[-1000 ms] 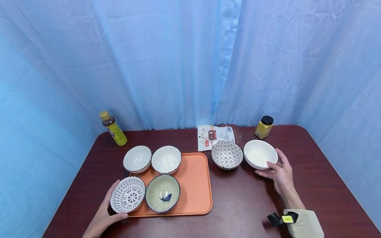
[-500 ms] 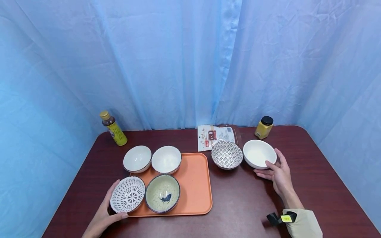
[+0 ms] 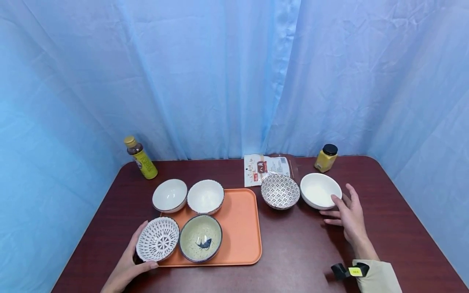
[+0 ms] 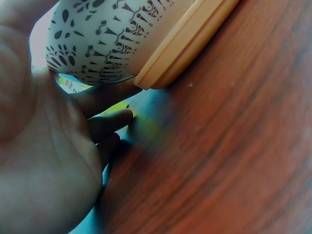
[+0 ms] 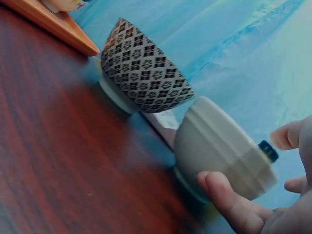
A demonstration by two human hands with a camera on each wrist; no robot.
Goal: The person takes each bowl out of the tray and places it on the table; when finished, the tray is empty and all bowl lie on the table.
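Observation:
My left hand (image 3: 128,264) grips the grey-and-white patterned bowl (image 3: 157,239) at the tray's front left corner, thumb in front and fingers around its left side. In the left wrist view that bowl (image 4: 102,39) rests over the tray's edge. At the right, my right hand (image 3: 351,215) is beside the plain white bowl (image 3: 319,190), its fingers spread and loosely bent. The right wrist view shows fingertips close to the white bowl (image 5: 219,146); whether they touch it I cannot tell. The diamond-patterned bowl (image 3: 280,192) stands left of the white one.
The orange tray (image 3: 242,228) also bears a green bowl with a blue fish (image 3: 200,244) and two white bowls (image 3: 205,197) (image 3: 169,195) at its back left. Behind are a yellow-green bottle (image 3: 144,162), a white food packet (image 3: 253,169) and a black-lidded yellow jar (image 3: 325,158).
My right hand has loosened from the white bowl and shifted slightly right, its fingers more spread. The left hand keeps its hold on the patterned bowl.

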